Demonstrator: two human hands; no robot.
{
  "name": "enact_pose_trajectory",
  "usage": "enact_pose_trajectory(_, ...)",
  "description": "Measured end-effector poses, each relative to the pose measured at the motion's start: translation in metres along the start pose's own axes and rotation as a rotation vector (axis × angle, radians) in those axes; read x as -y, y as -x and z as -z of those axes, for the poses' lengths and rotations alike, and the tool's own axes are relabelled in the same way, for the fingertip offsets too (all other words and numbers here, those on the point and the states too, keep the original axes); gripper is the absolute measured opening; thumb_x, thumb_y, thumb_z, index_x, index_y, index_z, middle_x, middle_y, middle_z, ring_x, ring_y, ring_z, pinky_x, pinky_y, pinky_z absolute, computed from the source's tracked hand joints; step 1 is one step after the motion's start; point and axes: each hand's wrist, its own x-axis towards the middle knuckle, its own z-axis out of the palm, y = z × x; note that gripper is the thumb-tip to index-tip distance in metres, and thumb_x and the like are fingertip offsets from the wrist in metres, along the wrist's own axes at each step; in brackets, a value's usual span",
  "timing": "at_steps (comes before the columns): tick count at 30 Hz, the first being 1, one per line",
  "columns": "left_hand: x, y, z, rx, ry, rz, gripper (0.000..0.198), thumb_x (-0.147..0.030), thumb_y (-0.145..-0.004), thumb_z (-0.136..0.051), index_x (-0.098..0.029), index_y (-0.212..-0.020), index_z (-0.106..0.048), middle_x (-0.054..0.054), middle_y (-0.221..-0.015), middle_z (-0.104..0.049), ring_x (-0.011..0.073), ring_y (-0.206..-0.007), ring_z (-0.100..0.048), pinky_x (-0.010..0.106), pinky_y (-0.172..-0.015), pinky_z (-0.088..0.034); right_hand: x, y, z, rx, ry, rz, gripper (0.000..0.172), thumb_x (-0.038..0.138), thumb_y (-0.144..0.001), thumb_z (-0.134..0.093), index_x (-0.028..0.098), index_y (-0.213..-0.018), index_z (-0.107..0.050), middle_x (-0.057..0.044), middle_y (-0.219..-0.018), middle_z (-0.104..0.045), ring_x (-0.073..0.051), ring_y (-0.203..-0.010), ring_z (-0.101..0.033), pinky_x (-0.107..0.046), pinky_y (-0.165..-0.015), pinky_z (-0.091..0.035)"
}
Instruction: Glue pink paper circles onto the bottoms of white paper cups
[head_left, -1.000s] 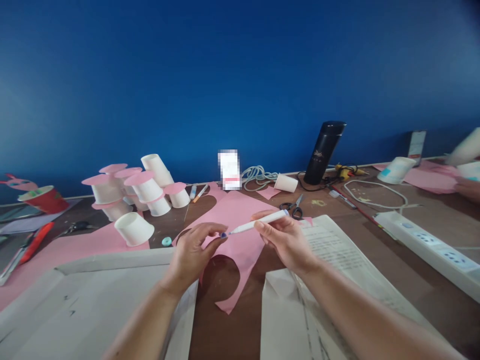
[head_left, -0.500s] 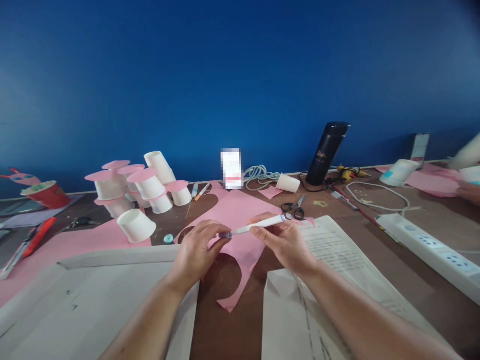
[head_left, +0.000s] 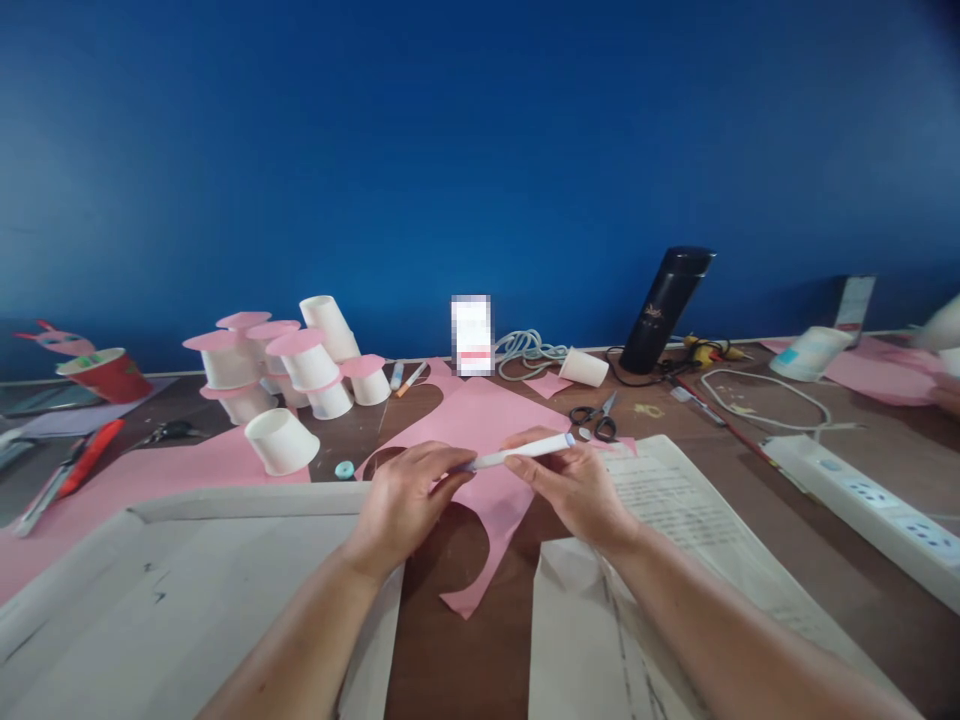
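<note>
My right hand point(head_left: 574, 485) grips a white marker pen point(head_left: 517, 453) by its barrel, holding it level above the table. My left hand point(head_left: 409, 500) is closed over the pen's left end, fingers pinched round the tip or cap there. Both hands hover over a pink paper sheet point(head_left: 480, 420) with round holes cut out of it. Black scissors point(head_left: 596, 417) lie just beyond my right hand.
White paper cups with pink discs point(head_left: 289, 360) cluster at the left, with one cup point(head_left: 281, 442) lying alone. A black flask point(head_left: 666, 308), cables point(head_left: 757, 400), a power strip point(head_left: 862, 495) and printed sheets point(head_left: 675, 500) sit to the right. A red cup point(head_left: 105, 375) stands far left. Another person's hand point(head_left: 946, 395) shows at the right edge.
My left hand has moved onto the pen's tip end and closed over it; a second ago its fingers were just touching the blue tip. The view shifted slightly to the left.
</note>
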Motion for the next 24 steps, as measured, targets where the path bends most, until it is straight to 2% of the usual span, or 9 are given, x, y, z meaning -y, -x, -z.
enact_pose_trajectory(4,-0.002,0.000,0.000,-0.022,0.008,-0.005,0.018,-0.031,-0.088,-0.056,-0.024,-0.101,-0.068,0.003,-0.091,-0.071,0.0159,-0.082,-0.065,0.027,-0.075,-0.050,0.001,-0.001,-0.002,-0.034,0.001,0.006,0.023,0.038,-0.074,-0.073,0.020,-0.088,-0.071,-0.002,-0.081,-0.066,-0.014,-0.069,-0.054,-0.026,-0.060,-0.043)
enact_pose_trajectory(9,-0.005,0.000,-0.002,-0.051,0.009,0.013,0.014,-0.027,-0.087,-0.058,-0.023,-0.098,-0.066,0.002,-0.093,-0.070,0.0161,-0.086,-0.064,0.027,-0.078,-0.050,0.001,-0.001,-0.004,-0.026,-0.018,-0.071,0.028,0.042,-0.074,-0.072,0.019,-0.090,-0.071,0.000,-0.068,-0.059,-0.010,-0.055,-0.043,-0.024,-0.049,-0.035)
enact_pose_trajectory(14,-0.005,0.002,-0.004,-0.056,0.025,0.016,0.013,-0.026,-0.088,-0.058,-0.022,-0.096,-0.066,0.003,-0.093,-0.069,0.0158,-0.086,-0.064,0.027,-0.076,-0.049,-0.003,-0.001,-0.007,-0.045,-0.032,-0.109,0.029,0.042,-0.074,-0.072,0.018,-0.090,-0.071,0.002,-0.061,-0.054,-0.009,-0.054,-0.041,-0.023,-0.049,-0.033)
enact_pose_trajectory(19,-0.006,0.004,-0.007,-0.048,0.009,0.014,0.014,-0.023,-0.089,-0.056,-0.020,-0.098,-0.066,0.004,-0.092,-0.067,0.0154,-0.085,-0.063,0.027,-0.076,-0.048,-0.007,-0.002,-0.008,-0.063,-0.009,-0.137,0.033,0.045,-0.075,-0.071,0.016,-0.091,-0.071,0.005,-0.053,-0.045,-0.008,-0.048,-0.035,-0.022,-0.044,-0.027)
enact_pose_trajectory(24,-0.008,0.005,-0.011,-0.069,-0.040,-0.009,0.014,-0.022,-0.089,-0.055,-0.018,-0.096,-0.066,0.005,-0.090,-0.066,0.0168,-0.084,-0.063,0.028,-0.075,-0.049,-0.011,-0.003,-0.007,-0.076,0.025,-0.144,0.038,0.047,-0.073,-0.072,0.015,-0.092,-0.072,0.005,-0.053,-0.044,-0.008,-0.048,-0.033,-0.023,-0.044,-0.023)
